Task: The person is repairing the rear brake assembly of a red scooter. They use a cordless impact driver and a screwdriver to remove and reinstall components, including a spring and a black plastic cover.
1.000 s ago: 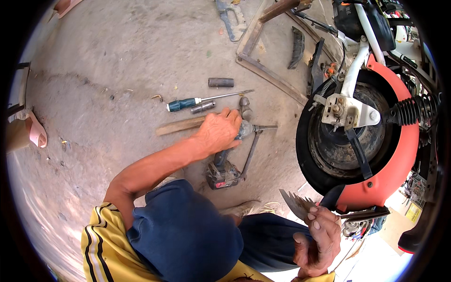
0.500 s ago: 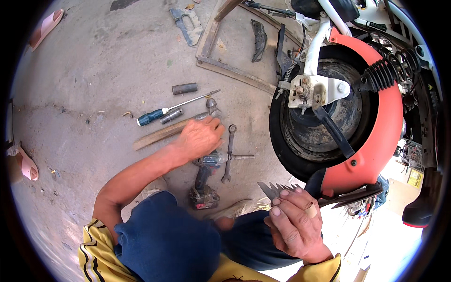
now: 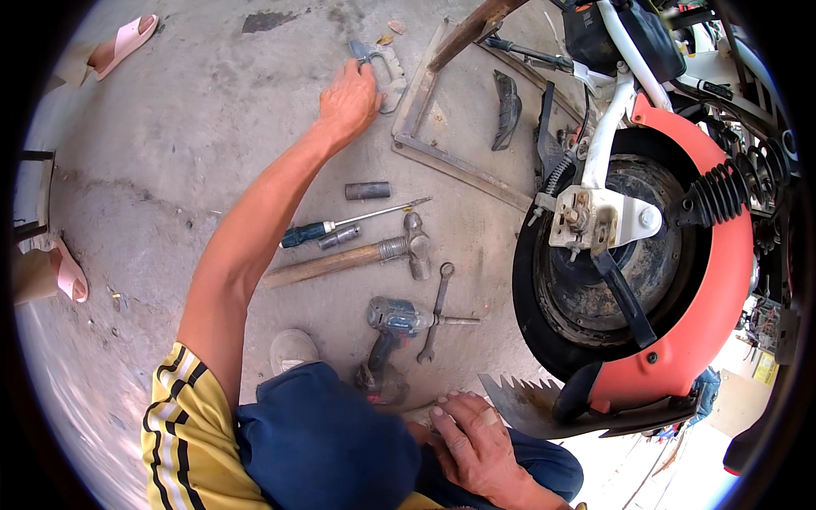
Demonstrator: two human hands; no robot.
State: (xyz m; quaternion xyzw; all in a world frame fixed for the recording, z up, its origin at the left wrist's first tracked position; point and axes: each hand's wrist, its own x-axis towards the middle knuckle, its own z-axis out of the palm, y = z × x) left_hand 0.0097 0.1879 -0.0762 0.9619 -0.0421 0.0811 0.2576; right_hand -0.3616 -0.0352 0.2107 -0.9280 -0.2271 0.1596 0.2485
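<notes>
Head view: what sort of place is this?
Likely an informal motorbike or scooter repair spot: a dirty black-tyred wheel under a curved coral-red fender, with a blue-and-black power driver and a wooden-handled steel hammer lying on bare grey ground.

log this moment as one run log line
left hand: at grey D-handled tool, grip unclear | right hand: beside jagged dark plate, not gripping it | ground: hammer, wrench, power driver
</notes>
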